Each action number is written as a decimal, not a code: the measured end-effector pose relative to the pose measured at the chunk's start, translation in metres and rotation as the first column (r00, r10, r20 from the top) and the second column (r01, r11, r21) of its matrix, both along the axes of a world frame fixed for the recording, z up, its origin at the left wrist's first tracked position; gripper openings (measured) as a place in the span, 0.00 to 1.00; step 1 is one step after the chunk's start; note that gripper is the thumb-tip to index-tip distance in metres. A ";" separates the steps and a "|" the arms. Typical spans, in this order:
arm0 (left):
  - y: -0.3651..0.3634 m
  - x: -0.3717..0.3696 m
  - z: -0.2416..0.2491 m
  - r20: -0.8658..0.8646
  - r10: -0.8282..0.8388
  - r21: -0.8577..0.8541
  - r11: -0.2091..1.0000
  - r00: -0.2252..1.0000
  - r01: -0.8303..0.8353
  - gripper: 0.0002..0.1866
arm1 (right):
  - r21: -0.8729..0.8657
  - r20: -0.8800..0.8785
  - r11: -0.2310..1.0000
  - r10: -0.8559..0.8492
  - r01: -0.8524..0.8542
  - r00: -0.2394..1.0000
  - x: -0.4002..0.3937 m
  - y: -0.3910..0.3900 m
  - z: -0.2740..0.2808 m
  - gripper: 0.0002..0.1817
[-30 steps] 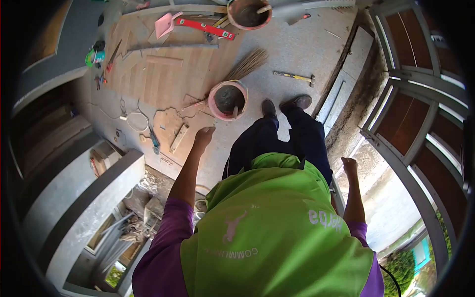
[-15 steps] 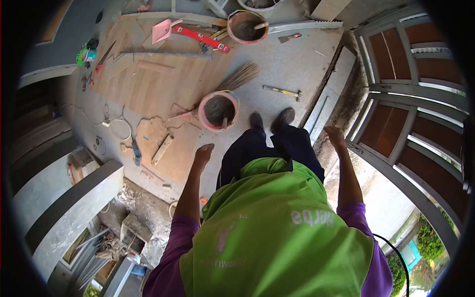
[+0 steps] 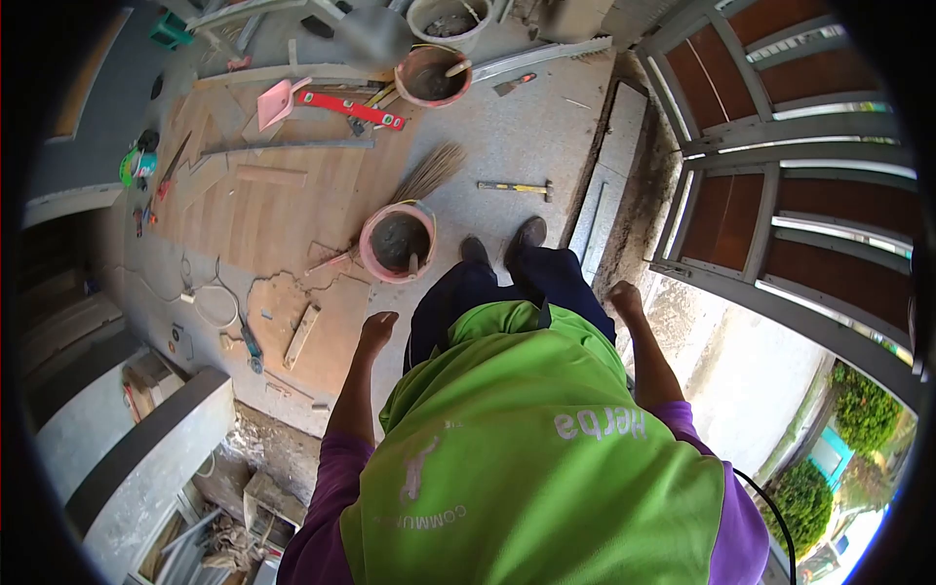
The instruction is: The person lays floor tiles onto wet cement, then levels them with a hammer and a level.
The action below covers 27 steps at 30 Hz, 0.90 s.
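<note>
My left hand (image 3: 378,330) hangs beside my left thigh with its fingers curled in, and nothing shows in it. On the other side, my right hand (image 3: 625,298) is by my right hip, its fingers also curled and no object visible. Neither hand touches a tool. In front of my shoes is a pink bucket (image 3: 370,255) of grey mortar with a handle sticking out of it. A straw broom (image 3: 432,172) lies just beyond that bucket. Ahead of my feet a yellow-handled hammer (image 3: 515,187) lies on the floor.
Farther off are a second mortar bucket (image 3: 401,81), a white bucket (image 3: 453,37), a red spirit level (image 3: 353,109), a pink dustpan (image 3: 276,104) and a scraper (image 3: 515,85). An angle grinder (image 3: 253,351) with a cord lies left. A slatted gate (image 3: 770,175) stands right.
My view has shifted, so the floor items sit farther left and the near bucket lower. Both hands have swung slightly; the right one is nearer my hip, its fingers more curled.
</note>
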<state>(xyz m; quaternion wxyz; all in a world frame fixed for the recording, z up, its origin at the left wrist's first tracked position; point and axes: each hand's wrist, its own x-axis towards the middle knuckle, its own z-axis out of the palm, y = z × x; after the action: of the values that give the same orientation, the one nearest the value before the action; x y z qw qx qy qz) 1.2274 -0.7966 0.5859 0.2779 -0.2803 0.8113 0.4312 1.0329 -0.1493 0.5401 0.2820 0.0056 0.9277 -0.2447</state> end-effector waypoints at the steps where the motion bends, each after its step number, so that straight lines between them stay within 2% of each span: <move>1: -0.001 -0.004 -0.002 -0.015 -0.012 0.003 1.000 1.000 0.012 0.24 | -0.038 -0.035 0.986 -0.164 0.163 0.986 0.010 -0.009 0.007 0.12; 2: -0.001 -0.009 -0.005 -0.028 -0.028 0.007 1.000 0.999 0.028 0.24 | -0.029 0.000 0.973 -0.229 0.229 0.973 0.016 -0.014 0.014 0.10; 3: -0.002 -0.017 -0.006 -0.042 -0.069 0.005 0.998 0.997 0.069 0.24 | 0.038 -0.086 0.999 0.035 -0.032 0.996 0.020 -0.007 0.013 0.11; 4: -0.005 -0.027 -0.005 -0.058 -0.109 0.003 0.994 0.992 0.110 0.24 | 0.130 -0.146 0.950 0.301 -0.283 0.942 0.022 0.000 0.008 0.11; 5: -0.006 -0.036 -0.004 -0.072 -0.147 -0.002 0.989 0.986 0.147 0.24 | 0.230 -0.173 0.829 0.550 -0.509 0.817 0.023 0.008 0.003 0.11; 6: -0.005 -0.044 -0.003 -0.108 -0.140 -0.026 0.990 0.984 0.138 0.22 | 0.236 -0.135 0.868 0.474 -0.436 0.870 0.022 -0.006 0.024 0.11; 7: -0.007 -0.053 -0.004 -0.116 -0.139 -0.010 0.990 0.983 0.138 0.22 | 0.081 -0.189 0.955 0.295 -0.285 0.937 0.025 0.001 0.014 0.11; 8: -0.010 -0.062 -0.004 -0.123 -0.134 0.006 0.991 0.983 0.136 0.21 | -0.083 -0.215 0.989 0.105 -0.125 0.971 0.029 0.001 0.001 0.11; 10: -0.013 -0.073 -0.003 -0.132 -0.082 0.033 0.996 0.988 0.087 0.21 | -0.169 -0.305 0.985 -0.014 -0.040 0.952 0.037 0.008 -0.030 0.09; 12: -0.018 -0.083 -0.006 -0.113 -0.098 0.024 0.995 0.989 0.102 0.20 | 0.007 -0.460 0.985 0.156 -0.172 0.874 0.040 0.005 -0.045 0.04; 14: -0.021 -0.085 -0.010 -0.098 -0.100 0.026 0.994 0.990 0.103 0.21 | 0.134 -0.430 0.956 0.294 -0.262 0.853 0.038 0.003 -0.043 0.04; 16: -0.024 -0.082 -0.016 -0.089 -0.091 0.040 0.995 0.992 0.095 0.21 | 0.187 -0.236 0.923 0.375 -0.337 0.896 0.025 -0.020 0.010 0.07; 17: -0.023 -0.081 -0.012 -0.091 -0.080 0.045 0.995 0.993 0.085 0.21 | 0.129 -0.222 0.976 0.202 -0.176 0.954 0.024 -0.024 0.010 0.08; 19: -0.014 -0.073 -0.001 -0.090 -0.046 0.046 0.998 0.995 0.051 0.21 | 0.018 -0.152 0.988 -0.147 0.151 0.977 0.025 -0.028 -0.003 0.10; 21: -0.011 -0.064 0.001 -0.119 -0.075 0.036 0.996 0.990 0.080 0.22 | -0.006 -0.232 0.988 -0.151 0.153 0.961 0.021 -0.044 0.021 0.08; 23: -0.013 -0.057 -0.005 -0.071 -0.211 -0.022 0.978 0.975 0.210 0.23 | 0.117 -0.178 0.988 0.117 -0.098 0.977 0.013 -0.041 0.025 0.05; 26: 0.001 -0.056 0.004 -0.057 -0.184 -0.011 0.983 0.981 0.183 0.24 | 0.196 -0.234 0.861 0.505 -0.469 0.830 0.008 -0.026 0.014 0.04; 27: 0.005 -0.059 0.008 -0.037 -0.167 -0.009 0.986 0.985 0.167 0.24 | 0.170 -0.215 0.877 0.478 -0.450 0.851 0.008 -0.022 0.011 0.04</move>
<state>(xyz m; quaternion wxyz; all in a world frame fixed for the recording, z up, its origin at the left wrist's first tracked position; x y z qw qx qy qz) 1.1683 -0.7919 0.5937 0.2971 -0.2041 0.8382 0.4092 1.0410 -0.1709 0.5514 0.2124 -0.2336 0.9418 -0.1150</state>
